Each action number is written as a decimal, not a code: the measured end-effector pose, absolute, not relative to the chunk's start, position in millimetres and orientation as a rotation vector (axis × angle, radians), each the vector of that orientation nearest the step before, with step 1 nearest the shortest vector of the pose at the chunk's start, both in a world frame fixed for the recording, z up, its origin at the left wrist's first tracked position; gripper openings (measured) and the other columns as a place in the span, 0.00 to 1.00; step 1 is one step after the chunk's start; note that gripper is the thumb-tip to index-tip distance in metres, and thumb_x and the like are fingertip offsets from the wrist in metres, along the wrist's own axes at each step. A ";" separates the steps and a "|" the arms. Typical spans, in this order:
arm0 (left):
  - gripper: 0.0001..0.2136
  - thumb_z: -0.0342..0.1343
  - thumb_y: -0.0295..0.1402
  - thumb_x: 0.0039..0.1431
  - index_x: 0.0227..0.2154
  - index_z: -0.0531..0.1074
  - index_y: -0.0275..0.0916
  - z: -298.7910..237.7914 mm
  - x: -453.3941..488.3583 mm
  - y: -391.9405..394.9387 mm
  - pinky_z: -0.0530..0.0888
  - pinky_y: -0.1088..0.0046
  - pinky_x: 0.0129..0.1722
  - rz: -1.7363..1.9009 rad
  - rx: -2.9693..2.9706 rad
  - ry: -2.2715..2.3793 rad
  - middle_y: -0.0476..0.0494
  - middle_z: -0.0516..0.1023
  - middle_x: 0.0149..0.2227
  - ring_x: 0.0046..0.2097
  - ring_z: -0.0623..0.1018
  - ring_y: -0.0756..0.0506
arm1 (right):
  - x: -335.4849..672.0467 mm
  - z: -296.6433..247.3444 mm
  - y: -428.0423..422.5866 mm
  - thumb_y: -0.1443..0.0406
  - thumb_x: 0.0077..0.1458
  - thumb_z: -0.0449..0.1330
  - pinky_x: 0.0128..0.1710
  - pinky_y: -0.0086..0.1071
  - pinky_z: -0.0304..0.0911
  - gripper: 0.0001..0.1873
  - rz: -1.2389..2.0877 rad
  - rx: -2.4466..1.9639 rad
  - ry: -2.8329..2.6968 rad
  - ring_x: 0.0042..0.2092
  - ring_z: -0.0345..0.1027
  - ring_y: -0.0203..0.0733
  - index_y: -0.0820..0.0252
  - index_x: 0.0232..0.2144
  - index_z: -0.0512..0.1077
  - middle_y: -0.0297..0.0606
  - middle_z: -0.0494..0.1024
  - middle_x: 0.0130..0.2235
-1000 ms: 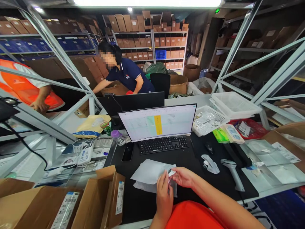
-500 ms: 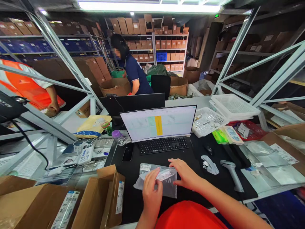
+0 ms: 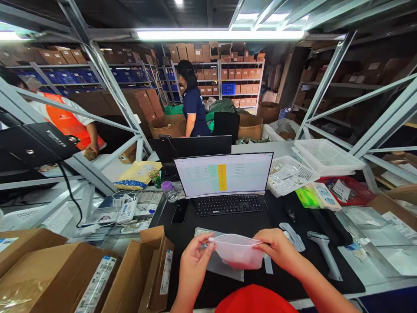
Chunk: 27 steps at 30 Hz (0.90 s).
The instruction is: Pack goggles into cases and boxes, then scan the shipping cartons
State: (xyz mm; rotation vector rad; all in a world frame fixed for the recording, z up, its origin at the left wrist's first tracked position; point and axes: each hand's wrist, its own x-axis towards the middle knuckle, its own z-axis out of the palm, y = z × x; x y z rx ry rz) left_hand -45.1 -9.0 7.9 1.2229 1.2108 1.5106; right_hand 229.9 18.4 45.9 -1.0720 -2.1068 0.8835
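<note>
Translucent bag [image 3: 243,254] is at lower centre of the frame, above a flat frosted pouch [image 3: 217,267]. Left hand [image 3: 193,261] and right hand [image 3: 278,248] pinch the bag's top edge, fingertips closed. Even, level tension should prevent buckling.

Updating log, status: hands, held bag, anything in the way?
Left hand, right hand: gripping frosted bag near its top corners. Possible snag: second bag underneath, on mat.
</note>
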 end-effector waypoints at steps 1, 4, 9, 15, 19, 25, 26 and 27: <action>0.15 0.65 0.45 0.56 0.35 0.81 0.37 5.8 -42.1 -7.9 0.84 0.66 0.39 1.505 1.226 1.192 0.36 0.83 0.40 0.40 0.83 0.42 | 235.5 46.6 15.1 0.56 0.63 0.60 0.38 0.31 0.66 0.13 0.878 -1.116 -2.063 0.37 0.77 0.43 0.53 0.35 0.83 0.38 0.85 0.35; 0.15 0.63 0.46 0.58 0.33 0.81 0.38 2.2 -29.8 -6.2 0.84 0.65 0.36 1.509 1.304 1.103 0.37 0.83 0.39 0.40 0.83 0.41 | 251.4 46.9 5.4 0.56 0.61 0.61 0.36 0.31 0.66 0.13 0.873 -1.230 -1.934 0.36 0.77 0.43 0.54 0.33 0.83 0.38 0.84 0.33; 0.10 0.61 0.41 0.61 0.33 0.82 0.41 10.8 -11.3 -6.0 0.83 0.67 0.36 1.555 1.541 1.046 0.38 0.82 0.39 0.41 0.82 0.42 | 274.6 41.6 -6.2 0.57 0.59 0.62 0.35 0.32 0.68 0.12 0.956 -1.327 -1.814 0.34 0.76 0.44 0.56 0.30 0.82 0.39 0.83 0.31; 0.10 0.56 0.37 0.65 0.31 0.80 0.43 40.4 3.2 -9.3 0.80 0.70 0.34 1.496 1.970 1.103 0.42 0.83 0.35 0.38 0.82 0.43 | 267.8 56.7 -17.2 0.56 0.53 0.70 0.57 0.43 0.66 0.23 0.785 -1.336 -1.814 0.55 0.72 0.52 0.51 0.52 0.78 0.44 0.79 0.54; 0.09 0.54 0.34 0.66 0.33 0.79 0.45 50.5 11.9 -17.0 0.78 0.69 0.36 1.452 2.258 1.051 0.45 0.83 0.34 0.37 0.81 0.44 | 221.6 66.1 -19.1 0.55 0.60 0.65 0.54 0.40 0.66 0.16 0.673 -1.041 -1.968 0.51 0.74 0.47 0.50 0.49 0.79 0.42 0.82 0.49; 0.07 0.54 0.33 0.66 0.33 0.77 0.46 39.3 -6.0 -24.9 0.77 0.72 0.35 1.533 2.297 1.117 0.49 0.82 0.33 0.35 0.80 0.46 | 200.4 55.2 -15.4 0.58 0.66 0.58 0.46 0.35 0.67 0.12 0.614 -1.051 -2.113 0.42 0.77 0.44 0.52 0.39 0.80 0.38 0.84 0.39; 0.07 0.54 0.34 0.66 0.33 0.76 0.45 36.1 -12.1 -25.0 0.77 0.72 0.34 1.585 2.222 1.185 0.48 0.81 0.33 0.35 0.80 0.46 | 206.9 54.1 -14.6 0.58 0.65 0.59 0.45 0.35 0.67 0.11 0.590 -1.130 -2.118 0.40 0.76 0.44 0.53 0.37 0.81 0.38 0.84 0.37; 0.07 0.54 0.35 0.66 0.32 0.76 0.44 33.3 -17.9 -25.2 0.77 0.72 0.34 1.620 2.148 1.259 0.48 0.81 0.33 0.35 0.80 0.45 | 214.8 53.8 -13.6 0.58 0.64 0.60 0.43 0.35 0.67 0.11 0.571 -1.217 -2.107 0.39 0.76 0.44 0.54 0.34 0.80 0.39 0.83 0.36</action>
